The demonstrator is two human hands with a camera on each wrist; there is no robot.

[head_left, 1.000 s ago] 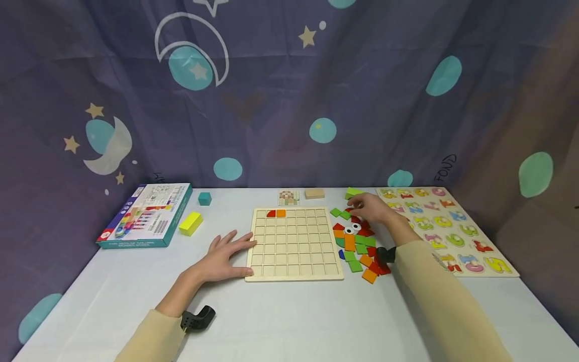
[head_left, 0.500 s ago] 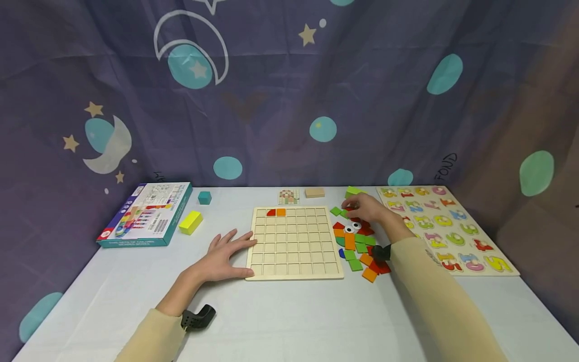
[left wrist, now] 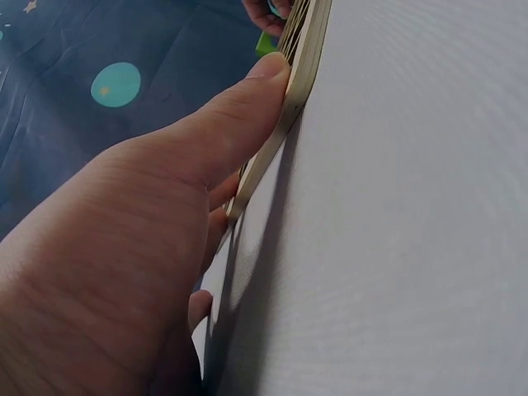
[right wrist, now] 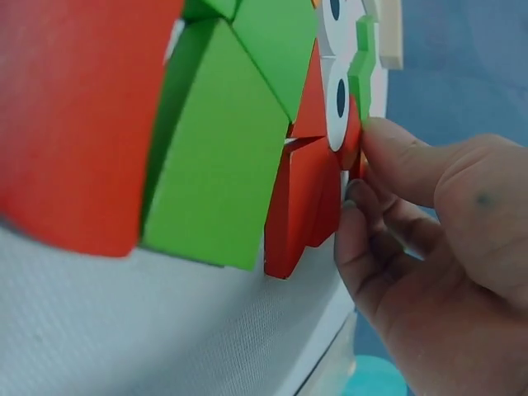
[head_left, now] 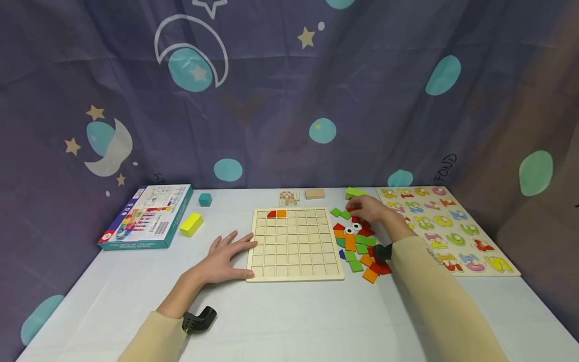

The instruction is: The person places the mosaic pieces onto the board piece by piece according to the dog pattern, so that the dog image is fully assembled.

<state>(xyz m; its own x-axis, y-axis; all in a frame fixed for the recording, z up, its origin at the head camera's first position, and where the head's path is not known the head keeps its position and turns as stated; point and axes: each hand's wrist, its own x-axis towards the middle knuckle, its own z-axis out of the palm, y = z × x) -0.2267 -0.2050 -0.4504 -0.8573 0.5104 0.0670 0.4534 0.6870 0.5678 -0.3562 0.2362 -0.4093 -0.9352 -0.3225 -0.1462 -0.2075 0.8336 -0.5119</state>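
Observation:
My left hand (head_left: pixel 221 261) rests at the left edge of a wooden grid board (head_left: pixel 294 278), fingers spread; in the left wrist view its thumb (left wrist: pixel 239 115) presses the board's edge. In the board's top row lie a red rounded piece (head_left: pixel 272 214) and an orange square (head_left: pixel 281 213). My right hand (head_left: pixel 367 208) is over the far end of a pile of coloured tiles right of the board. In the right wrist view, thumb and fingers pinch a red tile (right wrist: pixel 356 167), mostly hidden by the fingers. Beside it are round eye pieces (right wrist: pixel 337 103) and green tiles (right wrist: pixel 219 148).
A small pattern card (head_left: pixel 289 198), a plain wooden block (head_left: pixel 314 193) and a green block (head_left: pixel 355 192) stand behind the board. On the left are a teal cube (head_left: pixel 205 199), a yellow block (head_left: pixel 191 224) and a flat box (head_left: pixel 149 213). A number puzzle (head_left: pixel 452 234) lies right.
My right hand shifts slightly left over the tiles, then a little back to the right. The left hand keeps its place on the board's edge.

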